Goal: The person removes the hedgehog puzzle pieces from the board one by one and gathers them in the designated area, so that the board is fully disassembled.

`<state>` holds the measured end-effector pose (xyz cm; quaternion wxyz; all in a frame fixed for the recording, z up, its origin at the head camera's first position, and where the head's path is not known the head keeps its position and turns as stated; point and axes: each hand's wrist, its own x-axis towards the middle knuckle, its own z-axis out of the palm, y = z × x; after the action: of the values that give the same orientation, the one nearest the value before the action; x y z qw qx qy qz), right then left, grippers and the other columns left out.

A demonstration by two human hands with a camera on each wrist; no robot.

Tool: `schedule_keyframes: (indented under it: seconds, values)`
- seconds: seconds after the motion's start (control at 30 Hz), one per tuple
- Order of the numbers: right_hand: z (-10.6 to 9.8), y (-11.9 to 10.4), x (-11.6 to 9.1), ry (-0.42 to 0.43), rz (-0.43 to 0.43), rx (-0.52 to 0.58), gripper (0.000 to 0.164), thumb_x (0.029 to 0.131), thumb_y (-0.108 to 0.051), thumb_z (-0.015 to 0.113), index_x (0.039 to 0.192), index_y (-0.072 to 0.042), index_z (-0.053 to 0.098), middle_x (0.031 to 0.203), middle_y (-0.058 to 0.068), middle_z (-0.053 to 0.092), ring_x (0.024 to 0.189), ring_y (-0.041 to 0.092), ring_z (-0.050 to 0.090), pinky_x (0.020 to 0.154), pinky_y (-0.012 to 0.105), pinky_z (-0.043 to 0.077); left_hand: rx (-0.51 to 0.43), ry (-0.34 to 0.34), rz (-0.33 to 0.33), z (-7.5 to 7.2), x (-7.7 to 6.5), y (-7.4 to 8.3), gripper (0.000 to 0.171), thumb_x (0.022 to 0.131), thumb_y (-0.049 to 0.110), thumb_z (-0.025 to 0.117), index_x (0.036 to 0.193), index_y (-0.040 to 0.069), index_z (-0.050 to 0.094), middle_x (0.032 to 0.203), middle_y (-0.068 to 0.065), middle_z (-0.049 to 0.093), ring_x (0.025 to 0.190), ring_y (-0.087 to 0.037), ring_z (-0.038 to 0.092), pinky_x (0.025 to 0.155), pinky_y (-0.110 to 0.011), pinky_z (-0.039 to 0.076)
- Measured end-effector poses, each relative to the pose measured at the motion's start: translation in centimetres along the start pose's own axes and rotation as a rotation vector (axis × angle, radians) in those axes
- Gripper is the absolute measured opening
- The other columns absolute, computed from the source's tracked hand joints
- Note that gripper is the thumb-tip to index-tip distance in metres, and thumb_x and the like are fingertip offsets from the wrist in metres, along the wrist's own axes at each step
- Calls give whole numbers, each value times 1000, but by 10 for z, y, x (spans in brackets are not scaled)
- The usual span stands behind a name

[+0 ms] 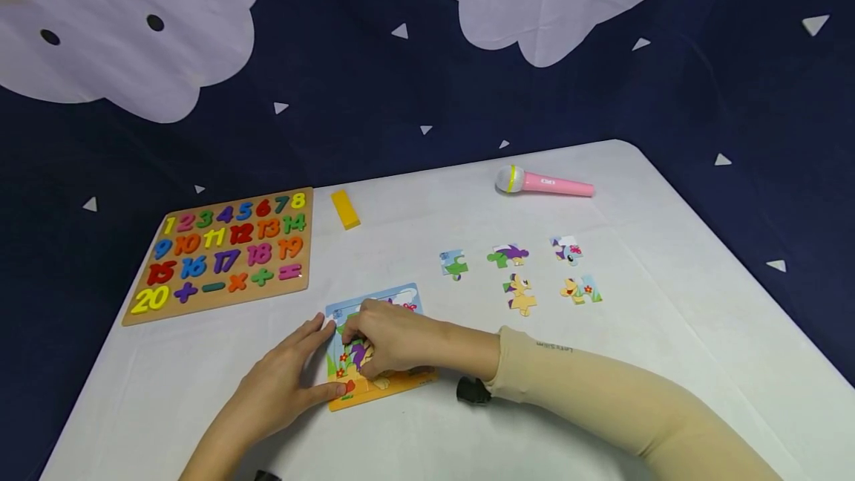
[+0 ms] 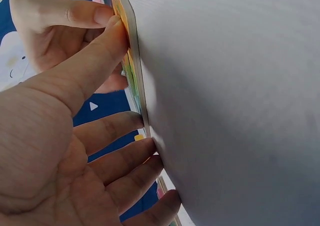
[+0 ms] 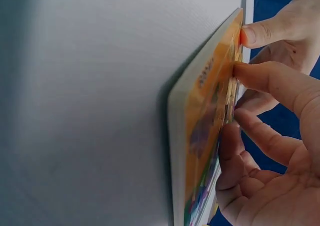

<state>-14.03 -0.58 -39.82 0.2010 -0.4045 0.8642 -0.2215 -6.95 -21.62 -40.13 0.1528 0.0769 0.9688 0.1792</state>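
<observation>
A jigsaw board [image 1: 407, 384] with a blue and orange border lies on the white table, its middle partly hidden by my right hand [image 1: 401, 336]. That hand reaches over the board from the right, with bent fingers and thumb pinching a puzzle piece [image 1: 358, 353] at the board's surface. My left hand [image 1: 280, 377] steadies the board's left side. Its thumb [image 2: 102, 43] presses on the front left corner, while its fairly straight fingers [image 2: 120, 161] touch the left edge. In the right wrist view, the board's orange border [image 3: 192, 90] shows under the right hand's fingertips.
Several loose pieces [image 1: 519, 294] lie right of the board. A wooden number board [image 1: 220, 299] lies back left, beside a yellow block [image 1: 345, 209]. A pink toy microphone [image 1: 554, 184] rests at the back right. Behind the table [image 1: 414, 221] hangs a dark blue cloth [image 1: 347, 58].
</observation>
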Motion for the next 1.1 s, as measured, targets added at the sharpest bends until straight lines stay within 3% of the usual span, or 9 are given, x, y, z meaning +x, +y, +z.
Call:
schedule_keyframes:
  seconds: [0.3, 0.47, 0.6, 0.8, 1.1]
  values:
    - [-1, 2, 1, -3, -37, -4, 44, 86, -24, 91, 128, -17, 78, 99, -9, 67, 90, 4, 52, 81, 15, 46, 3, 3, 6, 0, -1, -1, 100, 80, 56, 91, 160, 13, 51, 171, -19, 41, 155, -50, 42, 114, -74, 44]
    - [-6, 8, -4, -2, -10, -5, 45, 85, -25, 91, 128, -17, 78, 109, -6, 68, 94, 4, 54, 80, 16, 50, 7, 11, 8, 0, -1, 0, 100, 80, 58, 90, 160, 13, 51, 171, -19, 41, 155, -50, 42, 114, -73, 45]
    - [-20, 19, -15, 34, 39, 21, 47, 85, -24, 89, 130, -17, 78, 113, -2, 67, 94, 9, 55, 81, 21, 51, 11, 6, -6, 0, 0, 1, 101, 79, 59, 90, 160, 13, 51, 171, -19, 40, 155, -50, 42, 115, -73, 45]
    - [-37, 41, -36, 94, 80, 57, 44, 86, -25, 88, 128, -18, 78, 107, -2, 64, 93, 13, 55, 79, 27, 50, 20, 6, -16, 0, 2, 3, 102, 78, 59, 91, 160, 12, 51, 171, -19, 40, 155, -49, 41, 116, -72, 44]
    - [-50, 68, -63, 149, 112, 83, 45, 82, -16, 88, 127, -16, 79, 100, 0, 63, 92, 14, 56, 79, 28, 51, 24, 6, -32, 2, 1, 3, 103, 77, 59, 91, 160, 12, 52, 171, -19, 40, 156, -49, 40, 117, -72, 43]
